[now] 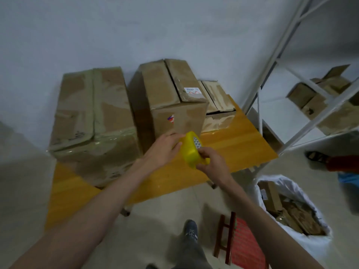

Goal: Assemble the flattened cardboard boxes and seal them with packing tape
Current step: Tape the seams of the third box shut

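Head view: both hands up over the near edge of the table (242, 140), meeting at a yellow tape dispenser (191, 150).

Right hand (210, 162): grip closed round the dispenser's lower end, fingers curled over it, thumb on the near side. The dispenser stands roughly upright in that grip, with a patterned patch showing near its top.

Left hand (165, 150): fingers nearly straight, laid against the dispenser's left face, fingertips reaching its top edge. That grip is spread, not wrapped round anything. Can't tell whether the fingertips also touch the box behind or a tape end; too blurred.

Dispenser sits just in front of the middle box (167, 94), held off the table.

Three cardboard boxes line the far edge of the table, against the wall:
- left box (91, 121), at the table's left end, flaps down, heavily wrapped in clear tape, overhanging the left edge.
- middle box, tallest, top flaps folded shut with the seam visible, white label on the right flap, small sticker on the near face. Touches the left box.
- right box (217, 105), lower, at the far right corner, tucked just beside the middle box, surface torn.

Off the table: white metal shelving (272, 61) to the right with more cardboard on it, a white sack (291, 206) of cardboard scraps on the floor near the table's right corner, a red stool (233, 239) beside the person's shoe (191, 229).
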